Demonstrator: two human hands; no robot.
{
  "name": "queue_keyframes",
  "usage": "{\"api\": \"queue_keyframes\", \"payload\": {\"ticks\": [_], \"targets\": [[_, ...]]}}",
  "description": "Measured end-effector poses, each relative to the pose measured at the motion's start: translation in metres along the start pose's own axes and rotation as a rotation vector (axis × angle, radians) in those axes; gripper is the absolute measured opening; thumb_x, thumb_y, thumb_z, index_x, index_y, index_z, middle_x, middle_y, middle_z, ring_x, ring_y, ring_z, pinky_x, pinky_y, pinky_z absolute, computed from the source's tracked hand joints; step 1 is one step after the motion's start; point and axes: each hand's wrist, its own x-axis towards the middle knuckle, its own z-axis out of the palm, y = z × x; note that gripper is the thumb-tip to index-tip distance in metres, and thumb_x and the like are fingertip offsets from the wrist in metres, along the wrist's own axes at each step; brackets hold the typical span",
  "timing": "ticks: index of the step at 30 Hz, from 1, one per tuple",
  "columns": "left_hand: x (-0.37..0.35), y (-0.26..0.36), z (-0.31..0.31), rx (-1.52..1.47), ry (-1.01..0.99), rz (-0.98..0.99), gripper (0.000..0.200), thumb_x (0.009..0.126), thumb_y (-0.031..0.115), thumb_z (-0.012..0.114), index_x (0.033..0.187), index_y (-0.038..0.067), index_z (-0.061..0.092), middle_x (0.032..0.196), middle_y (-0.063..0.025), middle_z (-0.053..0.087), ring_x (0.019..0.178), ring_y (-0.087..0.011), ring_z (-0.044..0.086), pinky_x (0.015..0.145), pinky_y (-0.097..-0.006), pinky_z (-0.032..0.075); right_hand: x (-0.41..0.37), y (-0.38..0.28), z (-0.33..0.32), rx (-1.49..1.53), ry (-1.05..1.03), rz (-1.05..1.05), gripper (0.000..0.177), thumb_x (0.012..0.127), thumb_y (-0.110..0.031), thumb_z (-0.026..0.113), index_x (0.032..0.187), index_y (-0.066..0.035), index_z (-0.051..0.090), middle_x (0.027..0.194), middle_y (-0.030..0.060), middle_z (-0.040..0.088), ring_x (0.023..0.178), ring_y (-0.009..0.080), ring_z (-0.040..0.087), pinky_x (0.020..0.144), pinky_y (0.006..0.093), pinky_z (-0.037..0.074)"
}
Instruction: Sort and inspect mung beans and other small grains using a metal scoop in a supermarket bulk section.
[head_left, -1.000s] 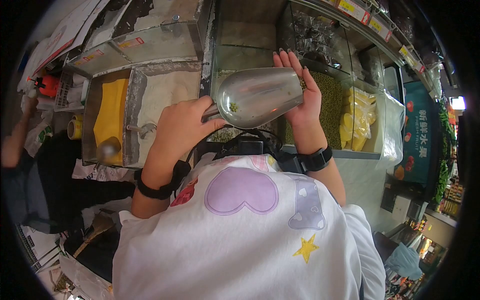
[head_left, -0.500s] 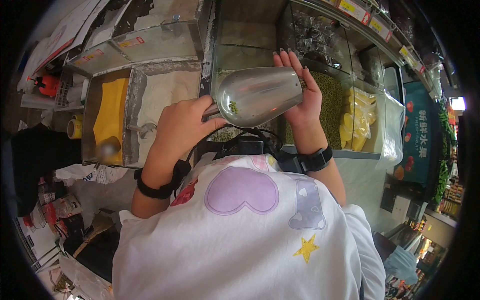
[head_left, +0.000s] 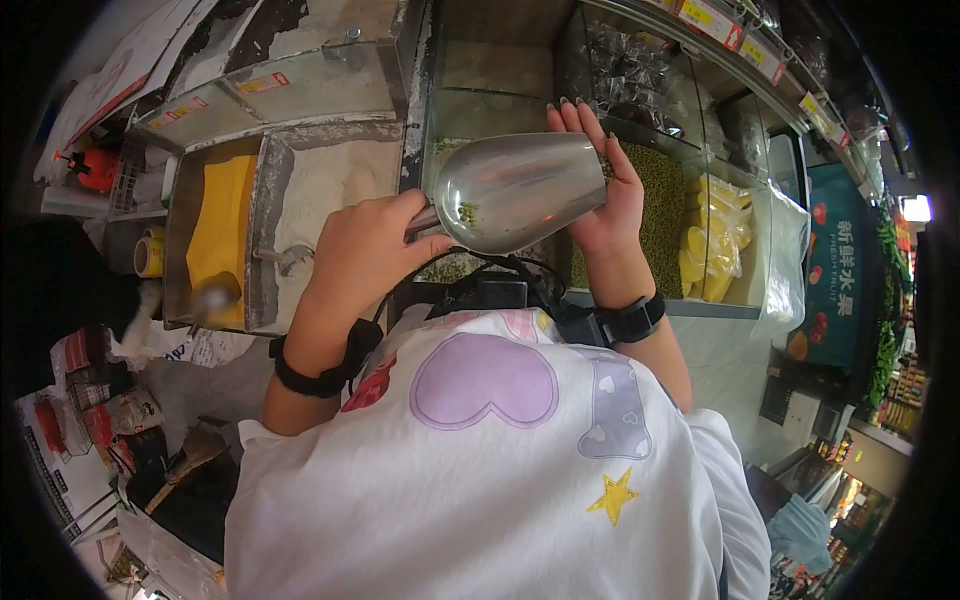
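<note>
A metal scoop (head_left: 520, 190) lies level in front of my chest, with a few green beans (head_left: 467, 212) in its rounded end. Its handle is in my left hand (head_left: 370, 245), whose fingers are wrapped round it. My right hand (head_left: 612, 190) is at the scoop's wide mouth, palm up with fingers stretched out, touching or just under the rim. Beneath and beside my right hand is a bin of green beans (head_left: 655, 200). Below the scoop, more scattered green beans (head_left: 447, 270) show in another compartment.
At the left are a bin of white powder (head_left: 335, 180) and a bin of yellow grain or flour (head_left: 222, 215) with a ladle (head_left: 215, 298). Yellow packets (head_left: 717, 240) fill a compartment at the right. A person in dark clothing (head_left: 75, 290) is at the far left.
The dark-clothed person at the far left has shifted, and part of a hand or arm shows there. My hands and the scoop have hardly moved.
</note>
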Motion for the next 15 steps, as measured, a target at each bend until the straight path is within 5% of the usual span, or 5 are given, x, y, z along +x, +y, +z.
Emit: {"api": "queue_keyframes", "payload": {"ticks": [15], "targets": [[0.0002, -0.0023, 0.0019, -0.012, 0.038, 0.04, 0.034, 0.068, 0.032, 0.07, 0.082, 0.006, 0.056, 0.064, -0.0134, 0.057, 0.062, -0.0327, 0.058, 0.053, -0.0381, 0.042, 0.0003, 0.0006, -0.0019, 0.004, 0.003, 0.02, 0.046, 0.094, -0.023, 0.027, 0.133, 0.002, 0.032, 0.138, 0.0153, 0.035, 0.13, 0.0284, 0.028, 0.108, 0.0407, 0.022]]}}
